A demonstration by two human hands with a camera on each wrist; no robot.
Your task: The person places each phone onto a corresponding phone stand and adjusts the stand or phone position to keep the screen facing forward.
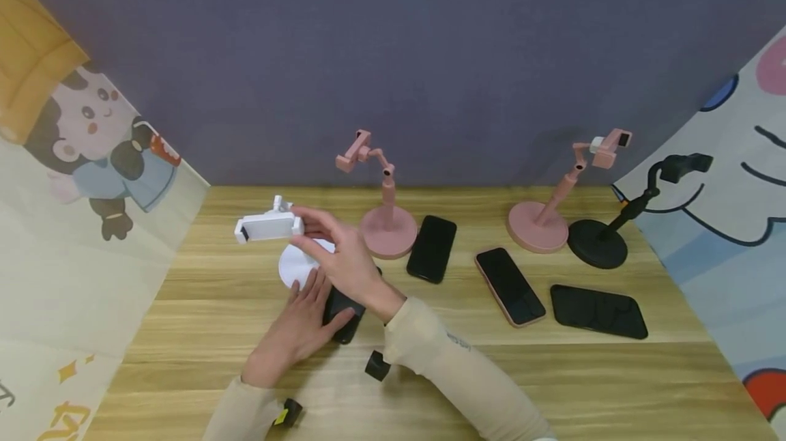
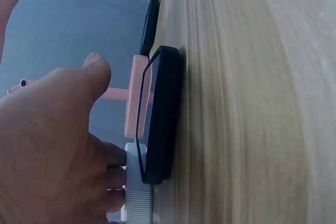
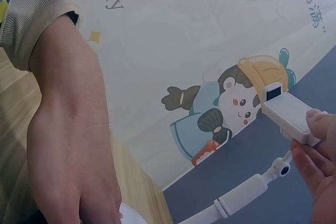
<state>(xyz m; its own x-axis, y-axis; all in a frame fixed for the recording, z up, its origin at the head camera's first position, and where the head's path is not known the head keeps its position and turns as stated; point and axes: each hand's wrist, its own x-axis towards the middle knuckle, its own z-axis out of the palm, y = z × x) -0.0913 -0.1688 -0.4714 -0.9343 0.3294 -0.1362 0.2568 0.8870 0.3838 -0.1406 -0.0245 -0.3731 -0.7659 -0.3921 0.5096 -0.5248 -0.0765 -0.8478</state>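
A white phone stand stands at the left of the table, with a round base (image 1: 293, 266) and a jointed arm (image 3: 244, 195). My right hand (image 1: 346, 260) pinches one end of its phone clamp (image 1: 270, 226) between thumb and fingers, as the right wrist view also shows. The clamp holds no phone. My left hand (image 1: 301, 321) rests its fingertips on the base. Its thumb (image 2: 98, 72) stretches out over a black phone (image 1: 345, 316) that lies beside the base. The right forearm partly hides that phone in the head view.
Behind stand a pink stand (image 1: 389, 231), another pink stand (image 1: 537, 226) and a black stand (image 1: 598, 243). On the table lie a black phone (image 1: 432, 248), a pink-edged phone (image 1: 510, 287) and a sideways phone (image 1: 598, 311). A grey partition (image 1: 430, 72) rises at the back.
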